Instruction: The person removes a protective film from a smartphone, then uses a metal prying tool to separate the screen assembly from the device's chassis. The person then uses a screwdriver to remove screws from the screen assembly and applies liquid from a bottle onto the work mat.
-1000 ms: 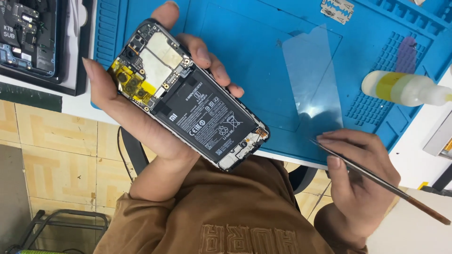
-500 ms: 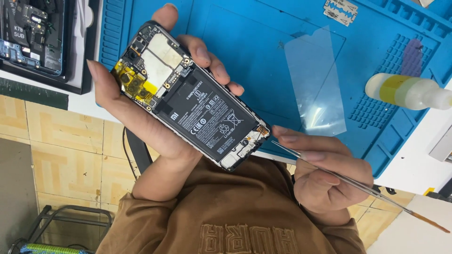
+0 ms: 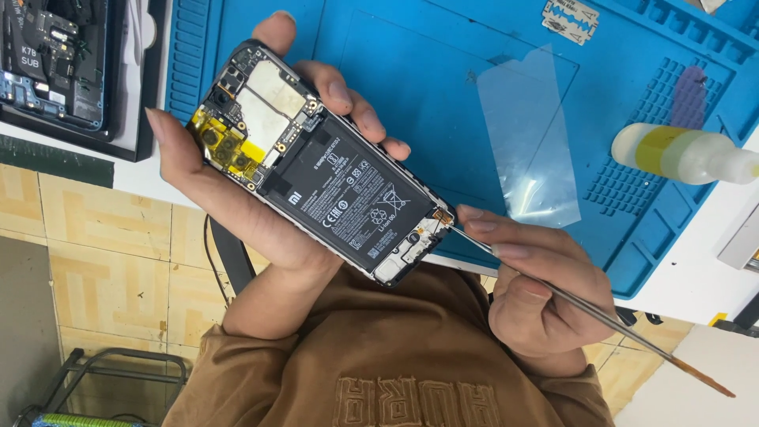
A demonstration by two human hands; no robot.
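Left hand (image 3: 237, 205) wraps an opened phone (image 3: 324, 162), back cover off, held tilted above the near edge of the blue mat (image 3: 411, 95); thumb along one long side, fingers (image 3: 348, 99) on the other. Right hand (image 3: 538, 292) pinches a thin metal pry tool (image 3: 585, 308), tip touching the small gold connector at the phone's lower end, beside the black battery (image 3: 340, 194).

Step, by the look: prying at a flex connector nr the bottom board. Next move prob. calls for light, shallow leverage, tip kept off the battery.

Labels etc.: battery carries white print and symbols. Yellow tape over the camera area, upper left of the phone. Small bottle (image 3: 680, 154), yellow band, lies on its side far right. Clear film sheet (image 3: 530, 142) flat on mat; razor blade (image 3: 571, 17) at far edge. Black tray of parts (image 3: 55, 63), far left on the counter (image 3: 704, 261).
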